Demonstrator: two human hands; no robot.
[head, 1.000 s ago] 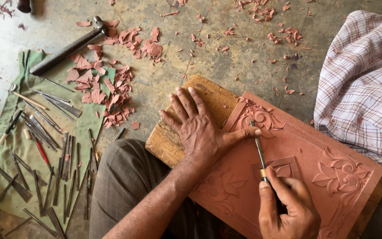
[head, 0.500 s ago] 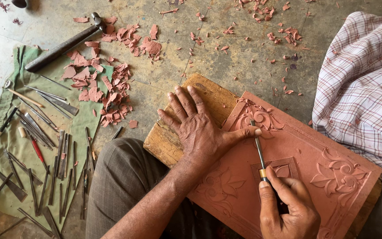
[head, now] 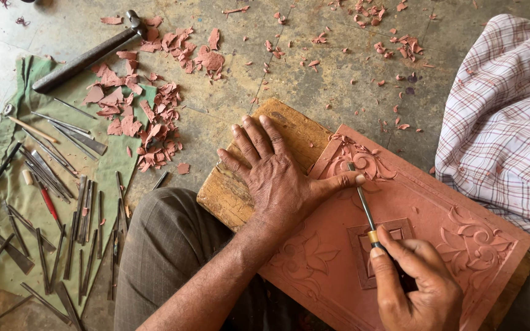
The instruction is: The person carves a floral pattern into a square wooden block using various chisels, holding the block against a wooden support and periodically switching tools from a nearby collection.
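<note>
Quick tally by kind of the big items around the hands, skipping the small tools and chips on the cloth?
Carved reddish slab: 1
Wooden block under it: 1
Carving tool in right hand: 1
Hammer on the floor: 1
Green cloth with tools: 1
Checked cloth: 1
Left hand flat on block and slab.
Total: 6

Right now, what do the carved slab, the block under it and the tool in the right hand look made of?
Carved slab: probably soft reddish stone or clay, matte, with matching flakes on the floor. Block: wood, worn yellowish, grain and chipped edges visible. Tool in the right hand: a thin grey metal shaft, brass-coloured collar; handle hidden.
</note>
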